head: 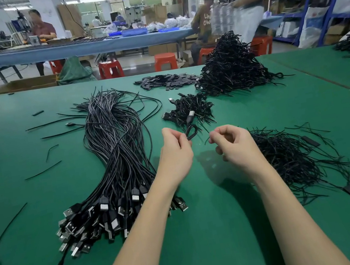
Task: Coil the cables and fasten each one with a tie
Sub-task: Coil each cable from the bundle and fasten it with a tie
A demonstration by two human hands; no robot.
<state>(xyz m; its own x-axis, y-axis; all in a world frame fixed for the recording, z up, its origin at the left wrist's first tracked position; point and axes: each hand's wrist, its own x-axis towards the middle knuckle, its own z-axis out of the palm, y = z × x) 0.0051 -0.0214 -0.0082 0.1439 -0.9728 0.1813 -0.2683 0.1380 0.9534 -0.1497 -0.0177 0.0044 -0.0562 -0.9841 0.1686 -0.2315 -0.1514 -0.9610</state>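
Note:
My left hand grips a small coiled black cable whose loop and silver-tipped plug stick up past the fingers. My right hand, a little to the right, pinches a thin black tie between thumb and finger. A long bundle of loose USB cables lies to the left, plugs toward me. A heap of black ties lies beside my right hand. A small pile of coiled, tied cables sits just beyond both hands.
A tall heap of tied cables rises at the back right of the green table, with flat black strips to its left. Stray ties lie scattered on the left. Beyond the far edge are red stools and people at another bench.

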